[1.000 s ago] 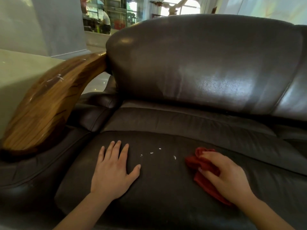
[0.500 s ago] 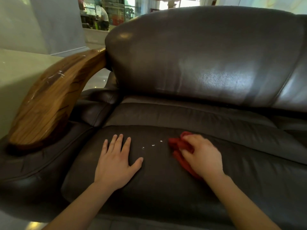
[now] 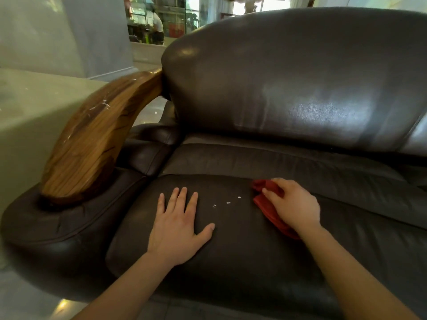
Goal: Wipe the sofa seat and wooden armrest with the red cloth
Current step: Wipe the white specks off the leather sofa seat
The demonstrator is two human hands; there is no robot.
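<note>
Resting flat with fingers spread, the left hand (image 3: 178, 229) lies on the dark leather sofa seat (image 3: 231, 262). The right hand (image 3: 292, 205) presses the bunched red cloth (image 3: 265, 202) onto the seat, just beside small white crumbs (image 3: 227, 202); the wooden armrest (image 3: 92, 139) stands well left.

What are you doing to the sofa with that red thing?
A person is cleaning a dark leather sofa. The right hand presses a red cloth onto the seat cushion, right beside a few small white crumbs. The left hand lies flat and open on the cushion on the crumbs' other side. The wooden armrest is off to the left, with pale marks on it, and no hand is on it.
</note>
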